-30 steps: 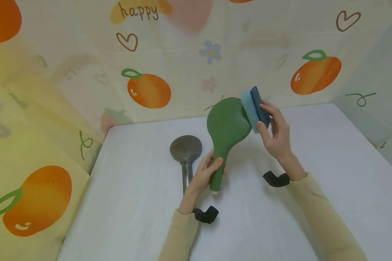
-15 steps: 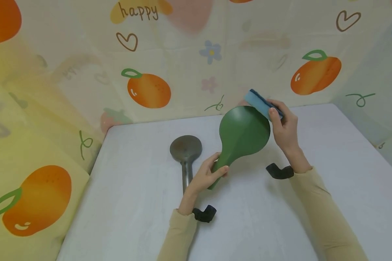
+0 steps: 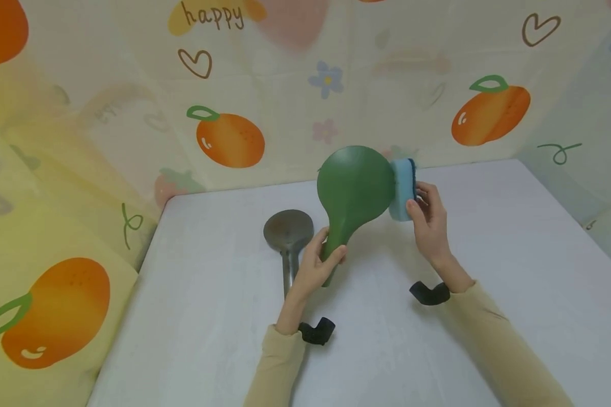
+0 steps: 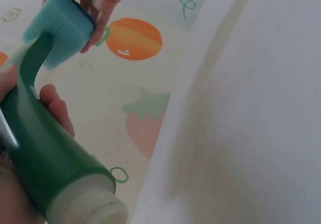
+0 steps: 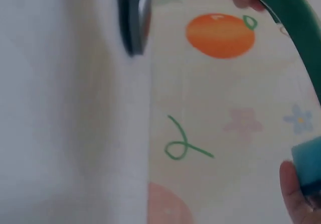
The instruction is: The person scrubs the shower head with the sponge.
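Observation:
My left hand grips the handle of a green round-headed shower head and holds it up above the table, back side toward me. In the left wrist view the same green handle fills the lower left, with a white end cap. My right hand pinches a blue sponge with a dark scouring side and presses it against the right edge of the green head. The blue sponge shows touching the green head from the left wrist, and the sponge sits at the lower right of the right wrist view.
A grey metal shower head lies flat on the white table, just left of my left hand. Walls with orange fruit prints close in the back and both sides. Black wrist mounts hang under both sleeves.
The green head swung left and tilted upright again. The sponge came down from its top right rim to its right edge, and the right hand moved lower with it.

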The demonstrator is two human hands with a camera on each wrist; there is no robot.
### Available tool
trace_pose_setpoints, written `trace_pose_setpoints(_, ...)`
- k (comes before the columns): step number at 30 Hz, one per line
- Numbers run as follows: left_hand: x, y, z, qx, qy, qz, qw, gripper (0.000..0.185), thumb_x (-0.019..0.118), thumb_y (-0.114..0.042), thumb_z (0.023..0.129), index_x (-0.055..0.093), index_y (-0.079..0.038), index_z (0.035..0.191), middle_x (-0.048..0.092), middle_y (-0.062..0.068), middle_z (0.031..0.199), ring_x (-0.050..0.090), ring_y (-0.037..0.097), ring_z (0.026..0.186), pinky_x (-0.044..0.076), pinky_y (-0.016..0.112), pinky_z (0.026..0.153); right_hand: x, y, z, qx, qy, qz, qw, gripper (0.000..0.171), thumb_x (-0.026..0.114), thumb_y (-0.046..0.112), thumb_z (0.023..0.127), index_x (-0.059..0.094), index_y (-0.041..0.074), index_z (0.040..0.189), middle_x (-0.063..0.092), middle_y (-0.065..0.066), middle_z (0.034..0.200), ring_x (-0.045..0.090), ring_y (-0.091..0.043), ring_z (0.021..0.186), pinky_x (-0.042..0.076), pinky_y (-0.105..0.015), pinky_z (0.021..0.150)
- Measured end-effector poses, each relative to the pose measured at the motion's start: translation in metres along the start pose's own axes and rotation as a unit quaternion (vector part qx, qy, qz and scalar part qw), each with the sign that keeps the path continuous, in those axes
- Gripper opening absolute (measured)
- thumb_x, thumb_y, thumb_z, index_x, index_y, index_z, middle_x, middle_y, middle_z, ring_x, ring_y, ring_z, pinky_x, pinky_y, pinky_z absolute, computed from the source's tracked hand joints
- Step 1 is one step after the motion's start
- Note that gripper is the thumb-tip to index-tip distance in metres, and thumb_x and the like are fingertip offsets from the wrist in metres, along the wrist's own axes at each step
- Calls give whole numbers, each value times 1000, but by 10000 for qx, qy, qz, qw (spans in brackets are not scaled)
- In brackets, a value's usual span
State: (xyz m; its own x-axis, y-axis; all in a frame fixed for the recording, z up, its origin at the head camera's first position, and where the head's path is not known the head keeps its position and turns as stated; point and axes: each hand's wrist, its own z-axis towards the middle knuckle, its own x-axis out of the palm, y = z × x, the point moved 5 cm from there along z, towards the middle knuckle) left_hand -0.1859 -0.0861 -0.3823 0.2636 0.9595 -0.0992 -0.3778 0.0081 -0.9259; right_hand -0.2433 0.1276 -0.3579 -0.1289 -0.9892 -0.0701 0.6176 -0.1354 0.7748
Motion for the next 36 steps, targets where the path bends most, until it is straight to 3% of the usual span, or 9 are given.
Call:
trace_pose_setpoints(7, 6, -1, -1, -177, 255, 581, 9978, 32, 58, 4, 87, 49, 9, 117, 59, 21, 83, 56, 16, 67, 44, 23, 59, -7, 38, 32, -455, -290, -524, 9972, 31, 46, 5, 91, 51, -14, 115, 57, 2, 110, 49, -7, 93, 40, -19, 84)
trace_pose_setpoints(10, 8, -3, 0, -51, 167, 631, 9979, 30, 58, 2, 88, 49, 10, 115, 59, 23, 82, 58, 23, 66, 45, 23, 59, -3, 54, 35, -414, -241, -481, 9977, 32, 46, 5, 91, 49, -16, 116, 57, 1, 111, 48, -7, 95, 40, -20, 86)
trace_pose_setpoints(15, 4, -3, 0, -98, -356, 388, 9986, 30, 57, 2, 89, 48, 11, 115, 58, 26, 83, 57, 41, 68, 45, 22, 58, 3, 40, 16, 210, -34, -258, 9994, 32, 45, 1, 91, 44, -16, 118, 50, 7, 109, 50, -7, 93, 40, -21, 82)
trace_pose_setpoints(20, 0, 0, 0, -43, -486, 538, 9974, 32, 59, 4, 87, 49, 12, 115, 58, 25, 86, 58, 30, 70, 45, 22, 63, -1, 8, 6, 590, -35, -140, 9982, 30, 47, 5, 93, 49, -10, 118, 55, 4, 105, 53, -8, 89, 42, -21, 77)
trace_pose_setpoints(22, -1, 5, 0, 218, -397, 773, 9960, 31, 61, 5, 85, 51, 11, 113, 58, 23, 88, 53, 23, 72, 41, 23, 63, -3, 13, 12, 359, -126, -171, 9991, 30, 48, 7, 93, 50, -11, 117, 56, 5, 105, 53, -7, 89, 42, -20, 79)
trace_pose_setpoints(25, -2, 20, 0, 568, -225, 1394, 9883, 32, 66, 1, 82, 55, 5, 112, 58, 17, 95, 49, 18, 76, 40, 26, 65, -3, 37, 28, -236, -191, -367, 9989, 29, 49, 4, 91, 52, -15, 112, 60, -11, 105, 51, -7, 92, 41, -20, 83)
trace_pose_setpoints(29, 3, 37, 0, 616, -2, 2300, 9712, 38, 69, -7, 82, 56, -4, 117, 58, 7, 104, 51, 17, 85, 43, 31, 74, 2, 55, 43, -1156, 225, -896, 9890, 28, 55, 9, 89, 60, -13, 106, 57, -29, 109, 53, -19, 102, 38, -22, 89)
trace_pose_setpoints(33, 10, 38, -1, 637, 13, 2847, 9565, 38, 69, -10, 83, 55, -5, 119, 58, 5, 108, 53, 16, 88, 45, 33, 77, 6, 49, 46, -1686, 816, -1250, 9743, 32, 61, 20, 85, 66, -5, 106, 58, -23, 114, 49, -34, 107, 37, -28, 91)
trace_pose_setpoints(36, 13, 38, -1, 730, -80, 2949, 9527, 37, 69, -9, 83, 56, -5, 117, 57, 5, 107, 53, 16, 85, 46, 32, 74, -1, 41, 45, -1540, 712, -1324, 9766, 31, 63, 19, 84, 67, -1, 107, 59, -19, 115, 48, -33, 107, 37, -28, 89)
